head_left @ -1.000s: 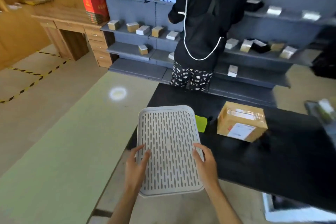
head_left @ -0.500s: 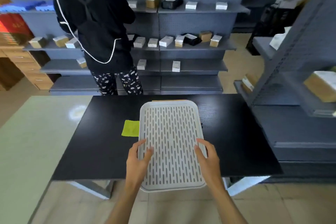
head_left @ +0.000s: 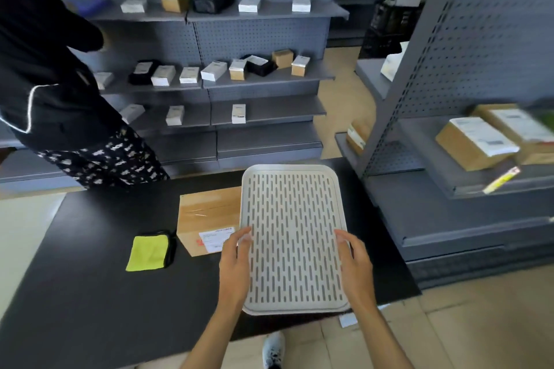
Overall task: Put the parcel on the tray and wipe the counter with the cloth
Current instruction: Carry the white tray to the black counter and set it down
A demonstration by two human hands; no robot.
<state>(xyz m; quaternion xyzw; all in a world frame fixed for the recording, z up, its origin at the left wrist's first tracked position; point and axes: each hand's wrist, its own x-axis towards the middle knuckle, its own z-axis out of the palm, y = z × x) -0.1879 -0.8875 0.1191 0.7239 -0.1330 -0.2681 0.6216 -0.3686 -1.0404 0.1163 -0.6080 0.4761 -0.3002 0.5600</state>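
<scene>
I hold a white slotted tray [head_left: 292, 237] over the right part of the black counter [head_left: 90, 278]. My left hand [head_left: 235, 263] grips its left edge and my right hand [head_left: 355, 263] grips its right edge. A brown cardboard parcel [head_left: 204, 216] with a white label stands on the counter just left of the tray, and the tray covers its right side. A yellow-green cloth [head_left: 147, 252] with a dark edge lies flat on the counter to the left of the parcel.
A person in dark clothes [head_left: 54, 99] stands behind the counter's far left. Grey shelving [head_left: 254, 84] with several small boxes lines the back. Another shelf unit [head_left: 449, 159] with brown parcels stands close on the right. My shoe [head_left: 272, 350] shows below the counter edge.
My view has swung right and closer. The tray has shifted right over the counter, so the parcel now shows at its left. Both hands keep their hold.
</scene>
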